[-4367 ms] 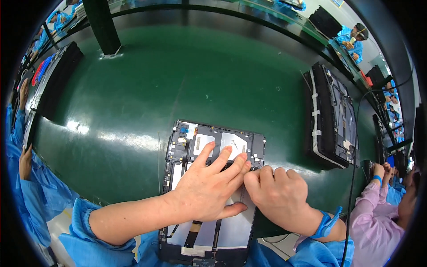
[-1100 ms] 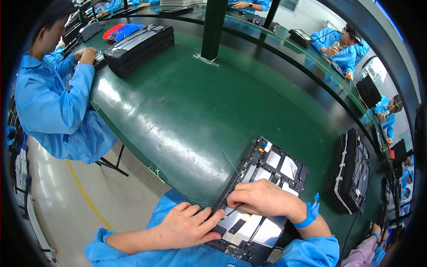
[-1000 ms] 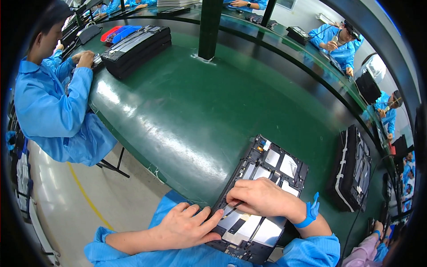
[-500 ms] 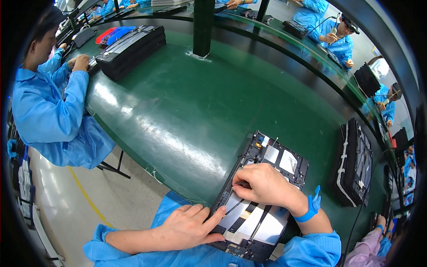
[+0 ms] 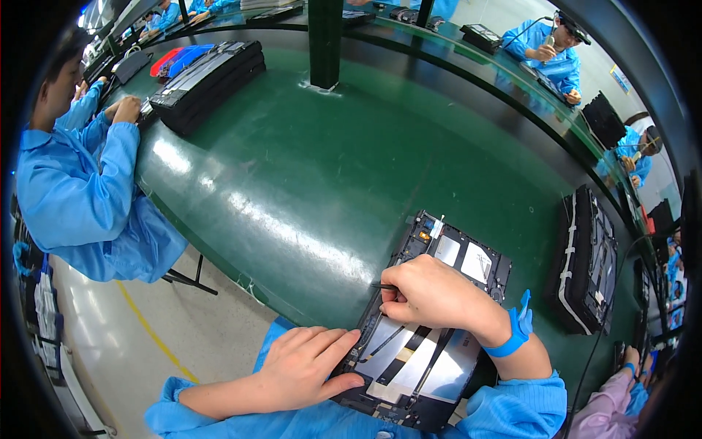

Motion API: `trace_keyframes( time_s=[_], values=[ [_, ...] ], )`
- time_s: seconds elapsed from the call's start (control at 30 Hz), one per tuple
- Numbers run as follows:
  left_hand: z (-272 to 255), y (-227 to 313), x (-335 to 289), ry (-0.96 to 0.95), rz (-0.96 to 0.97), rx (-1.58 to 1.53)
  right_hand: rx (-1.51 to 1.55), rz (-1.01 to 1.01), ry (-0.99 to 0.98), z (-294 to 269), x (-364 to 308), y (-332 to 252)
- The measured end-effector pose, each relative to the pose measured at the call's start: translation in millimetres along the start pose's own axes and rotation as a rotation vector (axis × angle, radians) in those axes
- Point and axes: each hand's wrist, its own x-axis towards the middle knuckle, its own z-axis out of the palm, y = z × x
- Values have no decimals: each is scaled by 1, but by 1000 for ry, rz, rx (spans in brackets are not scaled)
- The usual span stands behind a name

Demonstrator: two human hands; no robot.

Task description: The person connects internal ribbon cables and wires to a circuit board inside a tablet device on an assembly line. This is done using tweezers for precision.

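Note:
An opened flat electronic device (image 5: 439, 366), with a black frame, silver panels and dark ribbon cables, lies tilted on the green table before me. My left hand (image 5: 311, 362) rests at its near left edge, fingers stretched out and thumb apart on the frame. Over the device's left side, my right hand (image 5: 431, 293) is closed in a pinch on a thin dark tool (image 5: 382, 286). Only the tool's short end shows, pointing left past the edge; the rest is hidden by my fingers. A blue wrist strap (image 5: 515, 334) circles my right wrist.
To the right stands a black stack of similar devices (image 5: 585, 263) with a pale strip along its side. Another dark stack (image 5: 208, 88) is at far left, near red and blue trays (image 5: 186, 60). A person in blue (image 5: 88, 190) works at left. A green post (image 5: 324, 47) rises at the back.
The thin dark tool's end now shows beyond my right fingers. My left fingers have drawn back slightly along the device's edge. The whole view has shifted a little.

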Motion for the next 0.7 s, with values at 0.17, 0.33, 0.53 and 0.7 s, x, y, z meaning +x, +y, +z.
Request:
trace_keyframes(
  time_s=[0.17, 0.33, 0.53, 0.7],
  values=[
    [8, 5, 12, -58, 55, 112, -32, 11, -38, -2, 3, -1],
    [8, 5, 17, -88, 96, 213, -2, 43, -68, -5, 3, 0],
    [7, 4, 21, -158, 89, 208, 42, 84, -92, -6, 5, 10],
    [9, 4, 21, -164, 71, 202, 250, -79, -146, -14, 6, 24]
  ],
)
